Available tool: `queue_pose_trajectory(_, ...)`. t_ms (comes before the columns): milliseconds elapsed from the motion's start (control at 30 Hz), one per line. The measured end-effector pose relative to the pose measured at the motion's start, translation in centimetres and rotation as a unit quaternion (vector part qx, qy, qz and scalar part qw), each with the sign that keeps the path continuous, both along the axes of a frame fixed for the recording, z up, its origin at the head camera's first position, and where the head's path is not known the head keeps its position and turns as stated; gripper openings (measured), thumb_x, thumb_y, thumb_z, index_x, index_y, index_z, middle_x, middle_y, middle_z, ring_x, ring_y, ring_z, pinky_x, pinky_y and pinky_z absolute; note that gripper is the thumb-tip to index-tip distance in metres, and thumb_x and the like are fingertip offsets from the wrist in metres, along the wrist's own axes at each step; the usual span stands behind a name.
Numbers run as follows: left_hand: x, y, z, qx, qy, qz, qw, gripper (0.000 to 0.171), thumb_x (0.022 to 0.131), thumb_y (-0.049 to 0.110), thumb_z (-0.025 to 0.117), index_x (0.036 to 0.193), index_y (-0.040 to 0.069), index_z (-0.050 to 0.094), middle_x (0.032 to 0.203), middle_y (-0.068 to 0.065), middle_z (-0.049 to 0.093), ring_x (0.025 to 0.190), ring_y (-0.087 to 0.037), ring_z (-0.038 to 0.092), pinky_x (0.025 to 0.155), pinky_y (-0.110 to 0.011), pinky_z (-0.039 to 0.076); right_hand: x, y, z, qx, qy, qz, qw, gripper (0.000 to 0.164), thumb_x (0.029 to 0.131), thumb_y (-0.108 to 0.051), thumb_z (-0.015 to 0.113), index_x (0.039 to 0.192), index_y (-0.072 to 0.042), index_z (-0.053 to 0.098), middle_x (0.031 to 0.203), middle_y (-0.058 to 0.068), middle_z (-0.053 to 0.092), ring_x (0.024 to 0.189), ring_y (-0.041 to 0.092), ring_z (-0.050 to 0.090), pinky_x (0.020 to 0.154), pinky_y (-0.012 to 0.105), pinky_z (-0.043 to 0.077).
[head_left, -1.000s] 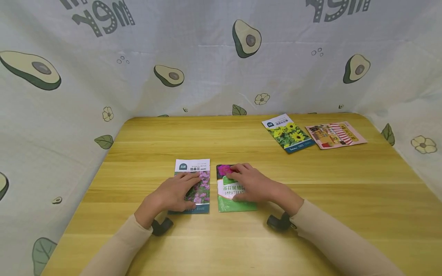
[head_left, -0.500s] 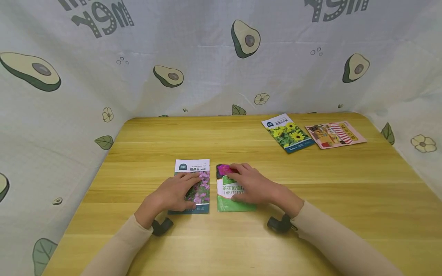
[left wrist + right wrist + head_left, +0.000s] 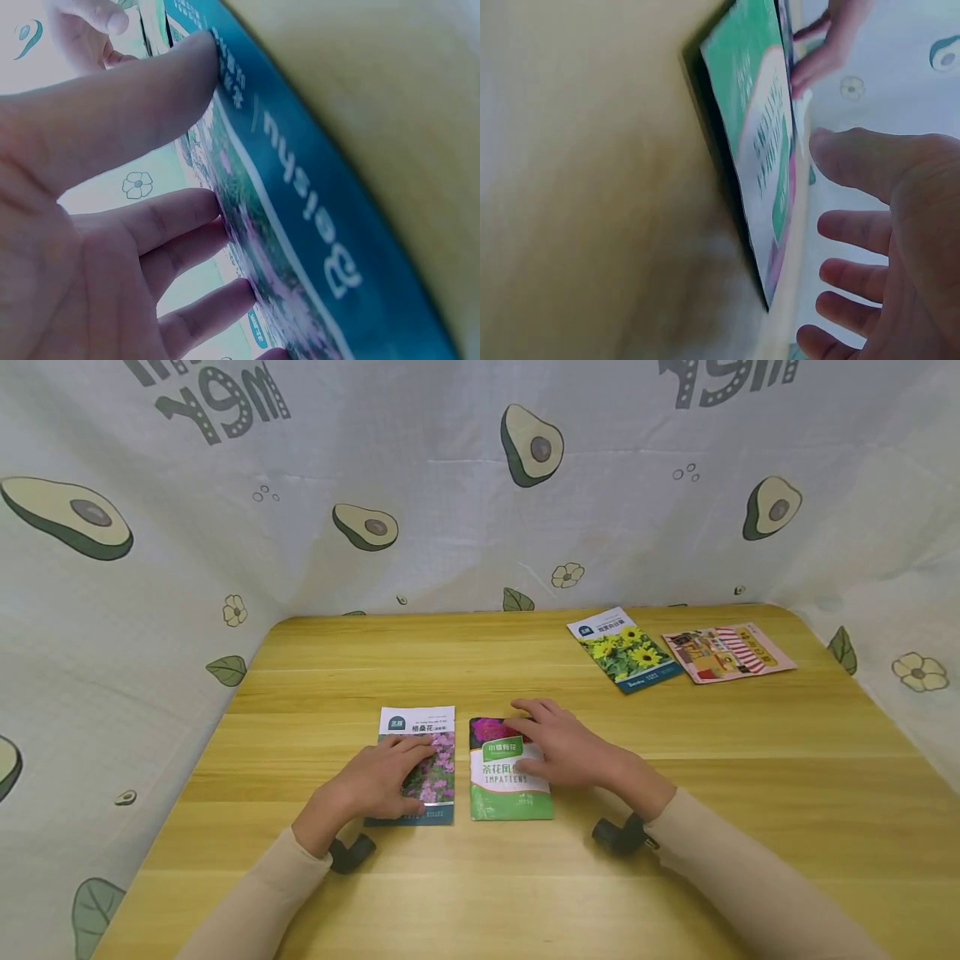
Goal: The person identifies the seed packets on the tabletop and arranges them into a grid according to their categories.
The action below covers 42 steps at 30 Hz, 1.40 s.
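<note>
Flat on the table lies a seed packet with pink-purple flowers and a teal lower band (image 3: pixel 437 777). My left hand (image 3: pixel 378 779) rests on it, and the left wrist view shows the fingertips and thumb touching the packet (image 3: pixel 259 187). Just to its right is a green and white impatiens seed packet (image 3: pixel 512 789), with a magenta flower at the top. Over this packet's right side hovers my right hand (image 3: pixel 570 745). In the right wrist view its loosely bent fingers (image 3: pixel 853 281) stand apart from the impatiens packet (image 3: pixel 759 135), holding nothing.
Toward the back right lie a yellow-flowered packet (image 3: pixel 628 647) and a pink packet with a striped awning picture (image 3: pixel 729 653), close side by side. A white cloth (image 3: pixel 450 460) printed with avocados hangs behind the wooden table (image 3: pixel 480 893).
My right hand has lifted off the impatiens packet and shifted a little to the right, uncovering more of its print. The left hand has stayed on the pink-purple flower packet.
</note>
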<state>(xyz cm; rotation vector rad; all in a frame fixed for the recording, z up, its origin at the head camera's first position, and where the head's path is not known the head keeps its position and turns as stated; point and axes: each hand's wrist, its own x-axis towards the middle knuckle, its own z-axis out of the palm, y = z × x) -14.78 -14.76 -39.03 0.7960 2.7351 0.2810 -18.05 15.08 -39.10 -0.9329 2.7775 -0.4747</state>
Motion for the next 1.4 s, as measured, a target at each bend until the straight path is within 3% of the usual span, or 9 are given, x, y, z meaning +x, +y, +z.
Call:
queue_pose_trajectory(467,0.0,0.0,0.0,0.002,-0.002,0.001,1.0000,0.077,0.082,0.036,0.078,0.148,0.011,0.046,0.157,-0.006,0.041,0.142,-0.034,0.040,0.107,-0.058,0.042,-4.0,4.7,0.7,0.020,0.012,-0.067,0.998,0.054,0.093,-0.026,0.065,0.140,-0.004,0.053,0.154,0.024,0.039,0.142,0.045,0.034,0.117,0.063,0.030)
queue_pose_trajectory(767,0.0,0.0,-0.1,0.002,-0.007,0.004,1.0000,0.076,0.083,0.036,0.078,0.148,0.012,0.047,0.158,-0.005,0.041,0.143,-0.034,0.039,0.109,-0.058,0.041,-6.8,7.3,1.2,0.024,0.025,-0.090,0.995,0.045,0.094,-0.021,0.063,0.133,0.001,0.059,0.145,0.028,0.049,0.136,0.046,0.041,0.116,0.063,0.030)
queue_pose_trajectory(933,0.1,0.0,0.0,0.003,-0.010,0.007,0.9999,0.076,0.082,0.036,0.078,0.148,0.012,0.047,0.158,-0.005,0.041,0.142,-0.034,0.039,0.109,-0.058,0.041,-7.6,8.2,1.7,0.015,0.006,-0.111,0.994,0.043,0.096,-0.020,0.060,0.134,0.001,0.058,0.147,0.027,0.046,0.139,0.047,0.037,0.117,0.064,0.028)
queue_pose_trajectory(1133,0.2,0.0,0.0,0.000,-0.009,0.011,0.9999,0.076,0.082,0.037,0.078,0.148,0.012,0.047,0.158,-0.004,0.041,0.143,-0.033,0.039,0.109,-0.058,0.041,-8.2,9.2,2.1,-0.001,0.029,-0.116,0.993,0.042,0.097,-0.019,0.060,0.133,0.003,0.058,0.142,0.031,0.047,0.133,0.049,0.041,0.112,0.065,0.033)
queue_pose_trajectory(1400,0.1,0.0,0.0,0.002,-0.007,0.006,1.0000,0.077,0.083,0.036,0.078,0.148,0.012,0.046,0.158,-0.005,0.041,0.143,-0.034,0.038,0.109,-0.058,0.041,-9.7,11.1,2.1,0.003,0.039,-0.132,0.990,0.044,0.097,-0.016,0.059,0.136,0.003,0.055,0.145,0.033,0.040,0.135,0.052,0.037,0.112,0.066,0.031)
